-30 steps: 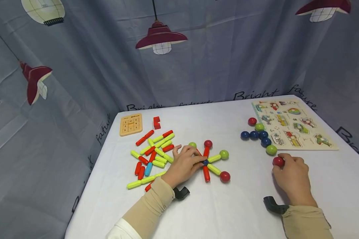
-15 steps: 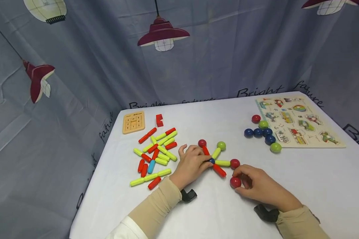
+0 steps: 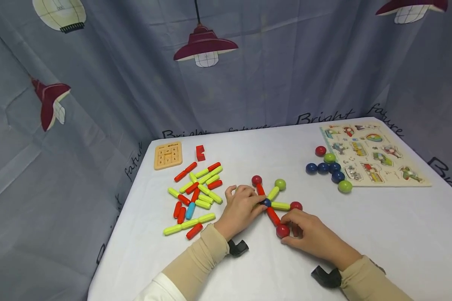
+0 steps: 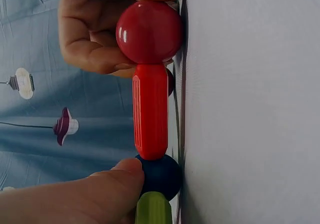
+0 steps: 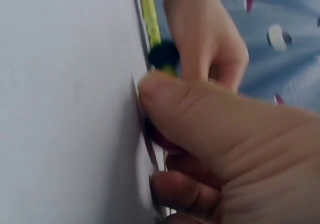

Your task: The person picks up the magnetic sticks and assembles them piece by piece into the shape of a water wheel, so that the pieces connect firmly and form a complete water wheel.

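My left hand (image 3: 241, 207) pinches the dark blue ball (image 3: 265, 202) at the hub of a star of rods and balls on the table. In the left wrist view the thumb presses that ball, and a red rod (image 4: 151, 112) runs from it to a red ball (image 4: 150, 32). My right hand (image 3: 310, 234) grips this red ball between thumb and fingers, right at the rod's outer end. Other arms of the star bear a green ball (image 3: 280, 184), a red ball (image 3: 256, 180) and another red ball (image 3: 296, 205). The left hand hides the star's left side.
Left of the star lies a loose pile of red and yellow-green rods (image 3: 207, 219) with one blue rod (image 3: 190, 210). A wooden number board (image 3: 168, 155) and a red block (image 3: 200, 153) lie behind. At right are loose balls (image 3: 323, 168) and a picture puzzle board (image 3: 376, 154).
My right hand has carried the red ball leftward from beside the loose balls to the red rod's end. The star has turned and shifted slightly right; the left hand keeps its hold on the hub.
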`<state>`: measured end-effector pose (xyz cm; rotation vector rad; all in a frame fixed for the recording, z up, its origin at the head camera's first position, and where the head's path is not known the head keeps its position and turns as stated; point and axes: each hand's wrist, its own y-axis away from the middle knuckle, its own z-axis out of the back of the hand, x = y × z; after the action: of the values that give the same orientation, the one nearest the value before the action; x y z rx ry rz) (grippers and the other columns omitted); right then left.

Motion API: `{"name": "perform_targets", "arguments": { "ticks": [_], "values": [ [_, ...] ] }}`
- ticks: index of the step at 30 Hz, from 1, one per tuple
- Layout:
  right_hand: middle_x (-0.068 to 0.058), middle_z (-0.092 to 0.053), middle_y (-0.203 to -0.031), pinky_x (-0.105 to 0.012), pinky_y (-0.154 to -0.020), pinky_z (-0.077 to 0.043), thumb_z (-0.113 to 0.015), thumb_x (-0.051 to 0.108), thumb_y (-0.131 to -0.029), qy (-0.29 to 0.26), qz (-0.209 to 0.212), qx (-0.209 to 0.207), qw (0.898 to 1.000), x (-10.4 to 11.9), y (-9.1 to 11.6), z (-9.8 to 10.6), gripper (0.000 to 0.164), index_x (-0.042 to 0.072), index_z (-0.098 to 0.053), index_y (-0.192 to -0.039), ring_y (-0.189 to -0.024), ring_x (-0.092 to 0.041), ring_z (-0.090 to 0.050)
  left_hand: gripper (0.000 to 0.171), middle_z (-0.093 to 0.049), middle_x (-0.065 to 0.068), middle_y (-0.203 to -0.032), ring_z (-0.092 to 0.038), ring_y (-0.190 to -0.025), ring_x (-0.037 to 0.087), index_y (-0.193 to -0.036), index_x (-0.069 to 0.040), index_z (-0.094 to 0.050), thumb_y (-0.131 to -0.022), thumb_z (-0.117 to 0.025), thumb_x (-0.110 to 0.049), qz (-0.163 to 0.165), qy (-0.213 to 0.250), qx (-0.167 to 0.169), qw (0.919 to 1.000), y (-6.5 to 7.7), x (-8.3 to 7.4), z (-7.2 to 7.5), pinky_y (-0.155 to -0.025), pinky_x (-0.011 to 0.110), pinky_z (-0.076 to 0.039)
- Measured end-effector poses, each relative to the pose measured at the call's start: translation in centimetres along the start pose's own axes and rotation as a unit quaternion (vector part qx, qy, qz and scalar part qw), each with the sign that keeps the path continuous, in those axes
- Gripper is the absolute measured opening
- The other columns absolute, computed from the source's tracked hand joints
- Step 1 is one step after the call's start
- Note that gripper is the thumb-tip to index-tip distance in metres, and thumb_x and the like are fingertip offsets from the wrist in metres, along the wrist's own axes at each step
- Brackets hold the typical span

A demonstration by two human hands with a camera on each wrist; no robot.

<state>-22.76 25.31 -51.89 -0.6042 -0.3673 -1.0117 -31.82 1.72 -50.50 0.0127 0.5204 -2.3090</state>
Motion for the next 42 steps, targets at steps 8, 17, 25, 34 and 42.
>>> {"name": "perform_targets", "arguments": {
  "ticks": [8,17,25,34,42],
  "values": [
    [0.008,-0.061,-0.097,-0.019,-0.058,-0.044,-0.086,0.028,-0.086,0.032,-0.011,-0.015,0.999,2.4,-1.7,2.9,0.035,0.02,-0.068,-0.115,-0.073,-0.005,-0.052,0.042,-0.068,-0.01,-0.109,-0.058,-0.106,0.013,-0.127,-0.027,-0.069,-0.09,-0.076,-0.046,0.01,-0.025,0.02,0.9994,1.4,0.9,1.0,-0.095,0.043,-0.035],
    [-0.012,-0.067,-0.126,-0.053,-0.09,-0.057,-0.082,0.01,-0.085,0.172,-0.016,0.019,0.985,1.6,-6.0,2.0,0.04,0.012,-0.075,-0.124,-0.112,-0.032,-0.064,0.033,-0.073,-0.011,-0.115,-0.066,-0.099,0.009,-0.13,-0.022,-0.065,-0.099,-0.07,-0.033,0.014,0.031,0.048,0.9982,1.0,0.5,0.3,-0.082,0.027,-0.046],
    [-0.011,-0.069,-0.125,-0.057,-0.096,-0.051,-0.083,0.004,-0.083,0.17,-0.027,0.01,0.985,-0.2,-6.5,0.2,0.043,0.012,-0.075,-0.125,-0.113,-0.034,-0.062,0.024,-0.071,-0.001,-0.103,-0.064,-0.091,0.02,-0.112,-0.023,-0.075,-0.09,-0.069,-0.016,0.101,-0.146,0.006,0.984,1.6,5.6,4.6,-0.073,0.036,-0.05],
    [-0.012,-0.066,-0.128,-0.054,-0.095,-0.055,-0.08,0.002,-0.086,0.142,-0.035,0.015,0.989,-0.3,-6.7,0.4,0.043,0.011,-0.073,-0.128,-0.115,-0.034,-0.06,0.018,-0.068,0.004,-0.105,-0.063,-0.094,0.022,-0.113,-0.016,-0.076,-0.095,-0.075,-0.015,0.13,-0.102,0.073,0.9835,1.5,7.5,3.8,-0.079,0.036,-0.054],
    [-0.012,-0.065,-0.129,-0.053,-0.094,-0.056,-0.079,0.003,-0.087,0.135,-0.047,0.021,0.99,-0.4,-6.6,0.3,0.043,0.011,-0.073,-0.129,-0.115,-0.033,-0.06,0.031,-0.073,-0.004,-0.111,-0.066,-0.103,0.02,-0.122,-0.021,-0.069,-0.095,-0.075,-0.036,0.123,-0.093,0.059,0.9864,1.0,7.2,3.2,-0.084,0.035,-0.05]
  ]
}}
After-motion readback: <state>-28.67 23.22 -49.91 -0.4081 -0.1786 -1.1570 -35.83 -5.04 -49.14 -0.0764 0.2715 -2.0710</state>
